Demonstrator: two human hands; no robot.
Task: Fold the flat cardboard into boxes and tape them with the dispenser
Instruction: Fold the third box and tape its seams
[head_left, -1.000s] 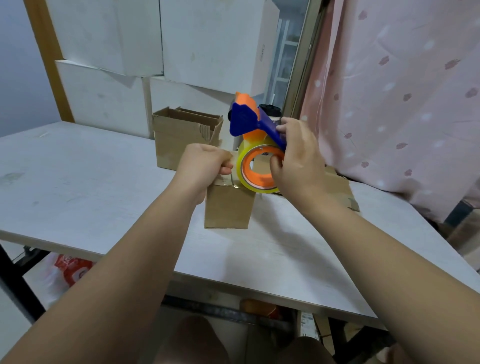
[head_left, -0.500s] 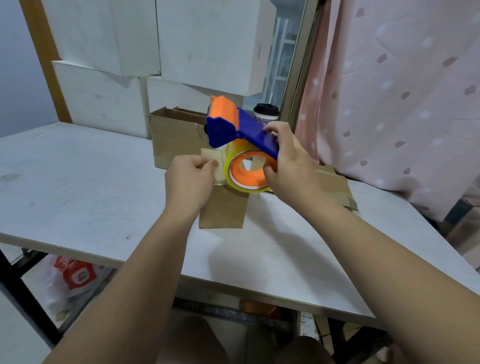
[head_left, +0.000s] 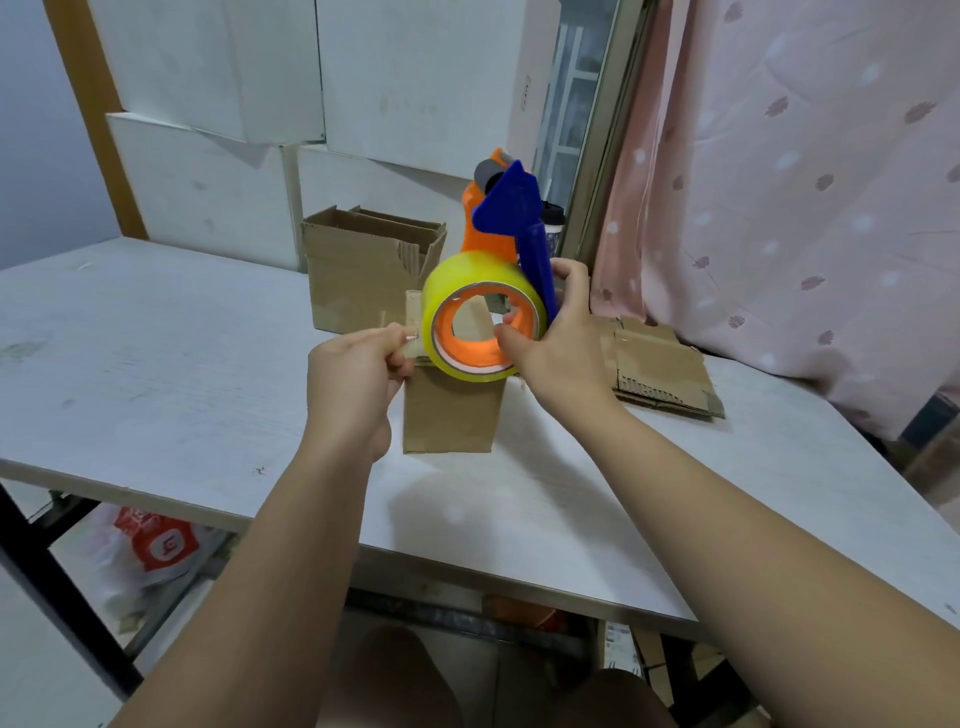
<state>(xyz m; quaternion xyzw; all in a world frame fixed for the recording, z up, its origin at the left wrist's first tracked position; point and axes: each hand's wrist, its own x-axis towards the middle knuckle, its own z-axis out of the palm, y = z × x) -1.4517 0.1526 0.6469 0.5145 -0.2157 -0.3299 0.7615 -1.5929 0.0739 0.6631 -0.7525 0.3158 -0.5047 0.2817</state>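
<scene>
While right hand (head_left: 563, 340) grips blue-orange dispenser (head_left: 506, 218), left hand (head_left: 353, 379) pinches tape end (head_left: 410, 339), brown box (head_left: 452, 415) upright.

The tape dispenser (head_left: 506, 213), the left hand (head_left: 353, 374) and the right hand (head_left: 561, 332) hide the small box's (head_left: 449, 415) top. The left hand pinches what is perhaps a clear tape end (head_left: 410, 340) (too thin to tell). At one o'clock from the box, the dispenser half-hides a dark-lidded cup (head_left: 551, 221). The table (head_left: 156, 364) runs off both side edges.
</scene>
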